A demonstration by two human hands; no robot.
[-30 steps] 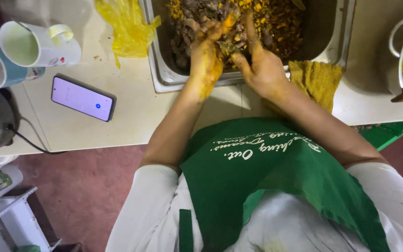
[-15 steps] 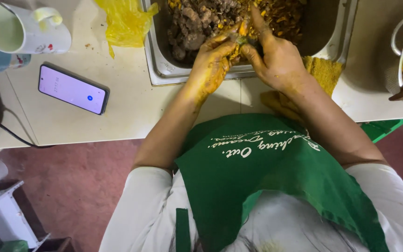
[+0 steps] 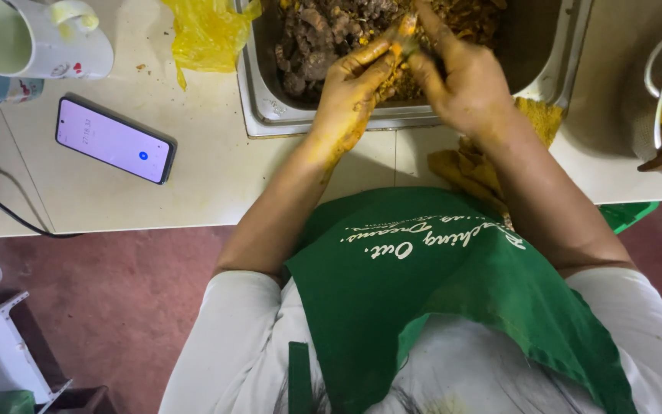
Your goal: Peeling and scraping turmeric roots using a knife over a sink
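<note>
Left hand (image 3: 350, 96) and right hand (image 3: 461, 84), both yellow-stained, pinch small turmeric piece (image 3: 406, 32) together over steel tray (image 3: 258, 100). Phone (image 3: 114, 139) at 9 o'clock; yellow bag (image 3: 207, 31) at 10.

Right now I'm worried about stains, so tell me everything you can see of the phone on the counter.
The phone is a slim dark-framed slab lying flat and face up on the pale counter, turned at a slant. Its screen is lit, pale lilac with a small blue dot. It lies left of the metal tray and below the white mug, apart from both. Neither hand touches it, and no yellow smears show.
</note>
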